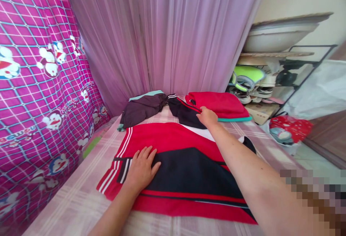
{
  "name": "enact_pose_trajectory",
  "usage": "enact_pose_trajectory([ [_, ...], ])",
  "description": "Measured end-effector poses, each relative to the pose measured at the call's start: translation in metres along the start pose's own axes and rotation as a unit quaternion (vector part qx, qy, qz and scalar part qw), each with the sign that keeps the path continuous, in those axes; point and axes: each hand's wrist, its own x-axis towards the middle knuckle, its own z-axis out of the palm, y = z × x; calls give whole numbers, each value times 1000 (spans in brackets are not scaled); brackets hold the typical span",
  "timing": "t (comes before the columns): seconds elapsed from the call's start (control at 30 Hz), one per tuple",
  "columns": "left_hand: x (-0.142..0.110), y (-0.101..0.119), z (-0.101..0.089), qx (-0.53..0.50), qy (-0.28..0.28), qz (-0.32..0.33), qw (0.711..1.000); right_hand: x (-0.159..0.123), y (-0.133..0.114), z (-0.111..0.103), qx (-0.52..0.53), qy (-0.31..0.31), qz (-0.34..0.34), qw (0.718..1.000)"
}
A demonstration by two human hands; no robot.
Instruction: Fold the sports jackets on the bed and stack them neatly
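Note:
A red and black jacket (189, 164) with white stripes along its hem lies spread in front of me, one black sleeve laid across its body toward the left. My left hand (142, 167) rests flat on that sleeve near its striped cuff, fingers spread. Farther off, a second black sleeve (186, 111) with red piping and a striped cuff stretches away from the jacket. My right hand (208, 117) has its fingers closed at this sleeve's right edge; the fingertips are partly hidden. My right forearm covers part of the jacket's right side.
Behind the jacket lie a dark garment (144, 108) with light teal trim and a folded red garment (220, 104). Purple curtains (167, 30) hang beyond the checked cloth surface (67, 192). A patterned pink curtain (40, 102) is at left, a shoe rack (294, 84) at right.

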Motion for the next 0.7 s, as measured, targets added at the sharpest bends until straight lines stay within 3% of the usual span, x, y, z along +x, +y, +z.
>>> enact_pose_trajectory([
  [0.23, -1, 1, -3, -3, 4, -5, 1000, -1, -2, -5, -27, -24, -25, 999],
  [0.4, 0, 1, -3, 4, -6, -2, 1000, -10, -4, -22, 129, -18, -24, 991],
  [0.57, 2, -2, -2, -22, 16, 2, 1000, -37, 12, -76, 332, -11, 17, 943],
  [0.7, 3, -12, 0, -102, 105, -14, 989, -90, 44, -125, 425, -152, -11, 892],
])
